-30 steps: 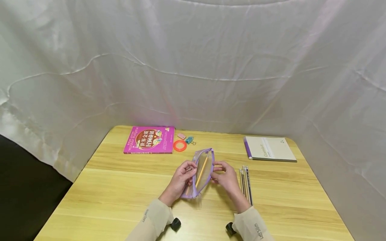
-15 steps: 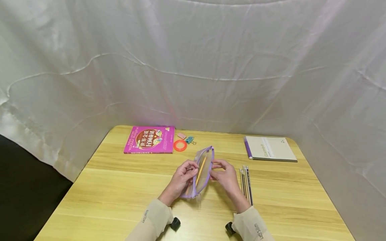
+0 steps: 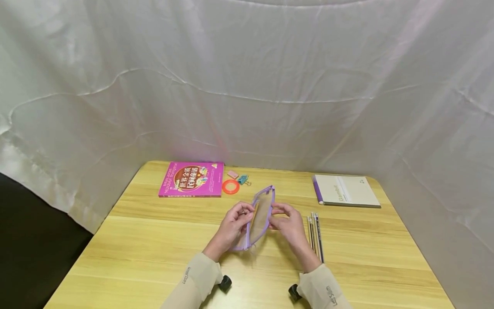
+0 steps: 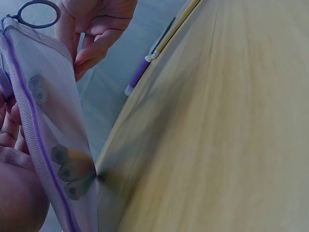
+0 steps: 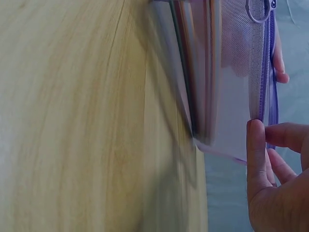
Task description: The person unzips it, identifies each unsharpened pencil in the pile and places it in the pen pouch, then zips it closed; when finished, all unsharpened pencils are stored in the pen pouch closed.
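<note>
A see-through mesh pencil pouch (image 3: 264, 214) with purple trim is held up between both hands, its zipped mouth spread apart. My left hand (image 3: 231, 225) pinches one side of the mouth, and my right hand (image 3: 288, 225) pinches the opposite edge between thumb and fingers. Several pencils (image 5: 210, 77) show through the mesh in the right wrist view, gathered toward the low side. A zipper pull ring (image 4: 38, 24) stands out at one end in the left wrist view. Beside my right forearm, several pencils (image 3: 316, 236) lie in a row on the wooden table (image 3: 154, 257).
A pink book (image 3: 214, 184) lies at the back left. Next to it are an orange ring (image 3: 224, 187), a pink eraser (image 3: 233, 174) and teal binder clips (image 3: 242, 179). At the back right is a notebook (image 3: 353, 193) with a purple pen (image 3: 317, 189) along its side.
The pouch has tipped, its far end a little higher and its near end slightly lifted. The yellow pencil inside has gone mostly out of sight behind the left side. Both hands keep their hold.
</note>
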